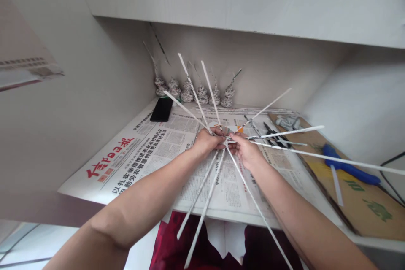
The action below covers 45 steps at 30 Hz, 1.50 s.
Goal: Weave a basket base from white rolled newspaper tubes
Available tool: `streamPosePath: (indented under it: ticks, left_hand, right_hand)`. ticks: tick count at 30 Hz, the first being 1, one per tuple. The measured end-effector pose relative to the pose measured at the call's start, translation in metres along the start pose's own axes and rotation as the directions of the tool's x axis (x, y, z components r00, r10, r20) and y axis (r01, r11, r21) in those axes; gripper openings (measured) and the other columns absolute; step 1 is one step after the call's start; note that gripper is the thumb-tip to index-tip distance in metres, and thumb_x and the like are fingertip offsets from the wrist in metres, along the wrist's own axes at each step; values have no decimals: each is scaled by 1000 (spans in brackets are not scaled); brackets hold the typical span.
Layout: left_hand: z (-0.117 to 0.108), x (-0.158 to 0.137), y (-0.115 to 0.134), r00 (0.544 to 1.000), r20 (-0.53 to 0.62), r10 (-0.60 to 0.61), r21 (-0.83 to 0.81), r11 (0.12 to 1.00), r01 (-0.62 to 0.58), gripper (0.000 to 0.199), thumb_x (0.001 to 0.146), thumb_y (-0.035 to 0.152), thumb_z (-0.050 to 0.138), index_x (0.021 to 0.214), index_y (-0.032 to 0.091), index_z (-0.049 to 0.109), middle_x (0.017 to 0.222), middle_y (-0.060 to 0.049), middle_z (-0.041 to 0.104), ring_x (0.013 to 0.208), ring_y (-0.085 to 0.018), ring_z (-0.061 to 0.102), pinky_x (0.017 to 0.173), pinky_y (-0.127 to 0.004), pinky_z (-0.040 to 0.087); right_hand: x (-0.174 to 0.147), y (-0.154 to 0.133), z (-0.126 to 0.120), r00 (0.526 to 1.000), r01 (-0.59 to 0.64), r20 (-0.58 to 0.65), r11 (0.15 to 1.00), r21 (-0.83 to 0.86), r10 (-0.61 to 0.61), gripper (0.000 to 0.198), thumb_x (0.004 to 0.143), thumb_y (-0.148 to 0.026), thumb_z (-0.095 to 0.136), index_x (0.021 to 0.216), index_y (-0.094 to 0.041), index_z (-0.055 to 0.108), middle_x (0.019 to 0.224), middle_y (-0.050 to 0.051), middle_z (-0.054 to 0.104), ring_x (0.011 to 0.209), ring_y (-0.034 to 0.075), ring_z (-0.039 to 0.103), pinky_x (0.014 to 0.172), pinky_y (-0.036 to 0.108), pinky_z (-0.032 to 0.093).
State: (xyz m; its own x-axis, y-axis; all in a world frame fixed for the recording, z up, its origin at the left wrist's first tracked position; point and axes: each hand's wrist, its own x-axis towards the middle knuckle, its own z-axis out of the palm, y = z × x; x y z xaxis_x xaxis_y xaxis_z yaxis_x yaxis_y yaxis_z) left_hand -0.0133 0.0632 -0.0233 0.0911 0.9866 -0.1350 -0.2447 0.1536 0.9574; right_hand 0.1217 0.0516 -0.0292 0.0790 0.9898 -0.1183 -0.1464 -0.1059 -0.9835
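In the head view, your left hand (207, 140) and right hand (244, 149) meet above the newspaper (139, 168), near its middle, holding the star of paper sticks (227, 141) where its spokes cross. Your left thumb and fingers are pinched on the crossing; your right thumb and fingers grip it from the other side, the hands just beside each other.

The star has no single long axis: its spokes fan out in three groups. Three point away from you, leaning left toward the back wall (268, 67); three run out to your right, the lowest reaching the frame's edge; three come back toward you, two slanting left and one right, past the table's near edge.

Each spoke is a slim, straight, tightly rolled paper tube, mostly white with grey print flecks. The newspaper beneath is flat and matte. Behind stand lumpy, coiled gourd shapes (187, 93) of printed paper, near a smooth black phone (161, 110). On your right, a plastic blue tool (349, 167) lies on brown cardboard (363, 221).
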Motion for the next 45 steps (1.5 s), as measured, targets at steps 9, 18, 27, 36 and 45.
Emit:
streamPosePath:
  ticks: [9,18,27,36,45]
  left_hand:
    - [-1,-1,2,999,0,-44,-24,999,44,11,67,4,75,68,9,65,76,-5,67,66,-13,65,62,-27,59]
    - [-3,2,1,982,63,-181,-115,976,187,22,69,4,70,88,14,71,94,-6,69,77,-15,66,59,-23,60]
    - [-1,-1,2,995,-16,-102,-64,993,100,11,65,4,75,69,11,67,74,-4,65,62,-11,62,52,-21,57]
    - [-4,-1,4,984,132,-119,-124,983,135,24,64,9,79,86,13,69,87,-6,70,71,-14,66,58,-22,59]
    - [-13,-1,10,877,466,-117,-125,973,196,47,67,3,74,111,17,67,114,-12,70,90,-19,72,71,-24,59]
  right_hand:
    - [-1,-1,1,1000,-14,-24,992,126,17,27,52,-23,80,68,-20,58,61,-4,60,53,10,54,44,21,41]
    - [-1,5,2,997,79,-16,996,48,-79,33,52,-21,76,81,-19,62,64,-5,62,54,11,55,48,23,42]
    - [-4,4,5,996,88,28,996,16,-88,28,55,-23,76,79,-20,61,66,-4,62,55,11,54,51,24,43]
    - [7,0,-9,998,69,3,998,9,-69,26,52,-22,80,72,-18,63,62,-3,64,54,12,56,48,24,41]
    - [19,-19,-38,1000,16,-28,993,114,-13,31,51,-10,75,79,-19,64,63,-3,68,52,12,58,48,23,42]
